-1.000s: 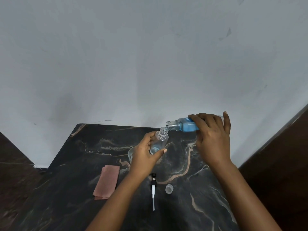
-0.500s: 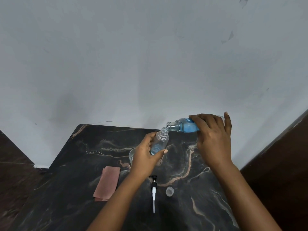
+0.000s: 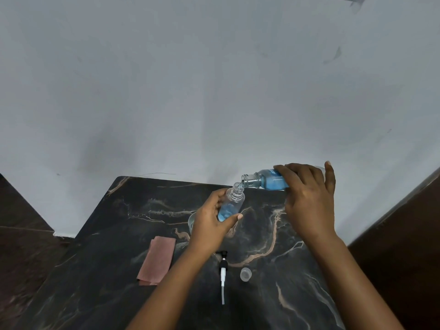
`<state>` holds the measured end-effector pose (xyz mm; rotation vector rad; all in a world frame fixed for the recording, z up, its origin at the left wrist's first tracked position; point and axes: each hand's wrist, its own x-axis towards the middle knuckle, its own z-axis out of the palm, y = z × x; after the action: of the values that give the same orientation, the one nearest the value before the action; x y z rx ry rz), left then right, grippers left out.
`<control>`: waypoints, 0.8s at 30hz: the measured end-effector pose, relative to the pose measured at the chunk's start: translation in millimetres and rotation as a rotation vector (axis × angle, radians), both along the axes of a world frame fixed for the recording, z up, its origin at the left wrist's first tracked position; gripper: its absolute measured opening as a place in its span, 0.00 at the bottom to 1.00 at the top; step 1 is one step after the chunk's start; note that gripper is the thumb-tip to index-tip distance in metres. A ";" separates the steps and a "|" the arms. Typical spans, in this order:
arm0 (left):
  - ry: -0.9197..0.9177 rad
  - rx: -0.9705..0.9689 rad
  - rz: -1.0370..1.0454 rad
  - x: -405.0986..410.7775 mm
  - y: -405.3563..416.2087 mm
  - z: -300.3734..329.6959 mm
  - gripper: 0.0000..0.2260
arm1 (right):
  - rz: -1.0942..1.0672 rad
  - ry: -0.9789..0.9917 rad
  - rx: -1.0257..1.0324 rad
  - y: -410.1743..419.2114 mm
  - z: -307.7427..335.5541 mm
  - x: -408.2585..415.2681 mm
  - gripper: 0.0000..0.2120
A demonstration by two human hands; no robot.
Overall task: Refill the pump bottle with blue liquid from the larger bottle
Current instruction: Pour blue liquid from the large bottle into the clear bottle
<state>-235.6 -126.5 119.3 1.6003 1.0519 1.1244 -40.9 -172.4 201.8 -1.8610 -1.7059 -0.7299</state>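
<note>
Pump bottle (image 3: 230, 206), cap off, held tilted in left hand (image 3: 210, 225) wrapped round its body; larger bottle (image 3: 264, 180) gripped by right hand (image 3: 309, 198), long axis near horizontal, its mouth just above-right of pump bottle's neck, blue liquid approx a third up

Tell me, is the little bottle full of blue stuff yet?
Not yet. The small pump bottle shows blue liquid only near its bottom; its upper part and neck look clear.
</note>
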 end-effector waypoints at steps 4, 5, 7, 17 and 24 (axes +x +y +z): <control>-0.001 0.012 0.008 -0.9 -0.6 0.5 0.25 | -0.001 -0.002 -0.005 -0.6 0.5 -1.3 0.27; -0.001 0.014 0.008 -1.0 -0.7 0.6 0.25 | 0.000 -0.001 -0.005 -0.7 0.7 -1.5 0.27; 0.003 0.009 0.008 -1.3 -0.8 0.3 0.25 | 0.002 -0.004 -0.004 -0.5 0.8 -1.6 0.26; 0.001 0.009 0.009 -2.1 -2.1 0.6 0.26 | 0.010 -0.010 0.001 0.1 0.7 -1.7 0.26; 0.000 0.012 0.002 -2.6 -2.7 3.1 0.26 | 0.014 -0.020 0.004 0.4 2.4 -1.5 0.26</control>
<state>-238.2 -129.2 122.4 1.6092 1.0487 1.1346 -42.3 -172.0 204.1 -1.8435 -1.7270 -0.7475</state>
